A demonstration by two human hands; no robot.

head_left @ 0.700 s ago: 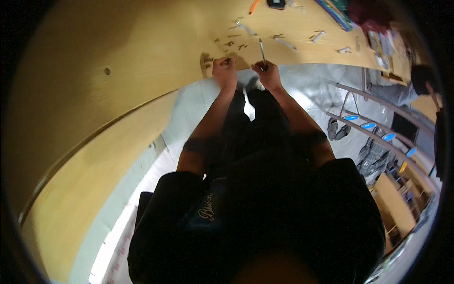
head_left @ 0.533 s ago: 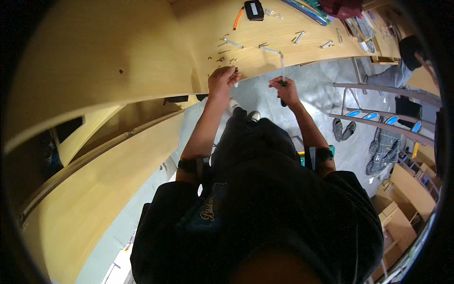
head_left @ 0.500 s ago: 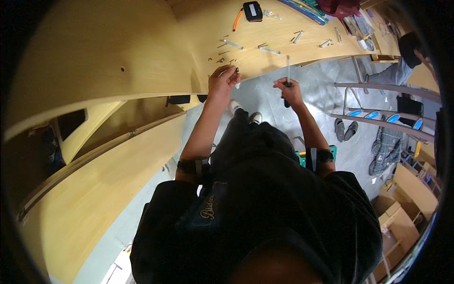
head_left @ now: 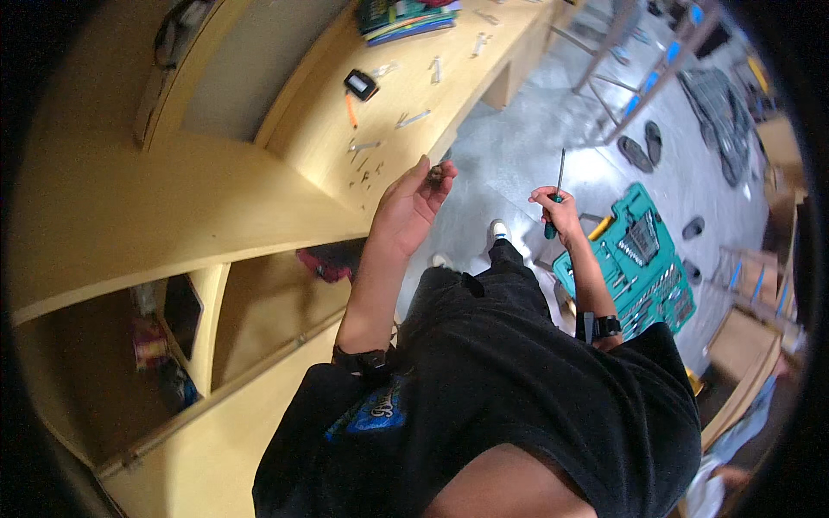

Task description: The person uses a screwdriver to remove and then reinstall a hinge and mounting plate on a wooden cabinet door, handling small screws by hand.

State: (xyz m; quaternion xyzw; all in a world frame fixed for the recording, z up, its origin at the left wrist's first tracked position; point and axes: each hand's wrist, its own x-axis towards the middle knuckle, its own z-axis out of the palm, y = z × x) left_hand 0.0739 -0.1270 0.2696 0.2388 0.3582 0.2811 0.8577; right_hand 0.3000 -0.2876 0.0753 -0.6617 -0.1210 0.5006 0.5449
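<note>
My left hand (head_left: 406,211) is raised just off the desk's front edge, palm partly turned up. Its fingers curl around a small dark piece (head_left: 434,176), too small to name. My right hand (head_left: 561,214) grips a screwdriver (head_left: 551,230) by its dark green handle, the thin shaft pointing up and away. Past my left hand, several small screws (head_left: 366,175) lie scattered on the light wooden desktop (head_left: 315,129). Slim light-coloured metal pieces (head_left: 414,119) rest farther along it.
An open green tool case (head_left: 618,210) lies on the floor at my right. Slippers (head_left: 635,155) and a metal-legged frame (head_left: 596,82) stand beyond. A black case (head_left: 361,85), an orange strip (head_left: 351,112) and stacked books (head_left: 406,26) are on the desk. Open wooden compartments (head_left: 250,319) sit at left.
The view has turned to the right, bringing the tool case into sight. My left hand has drawn back from the desktop, its palm turning upward. My right hand still holds the screwdriver.
</note>
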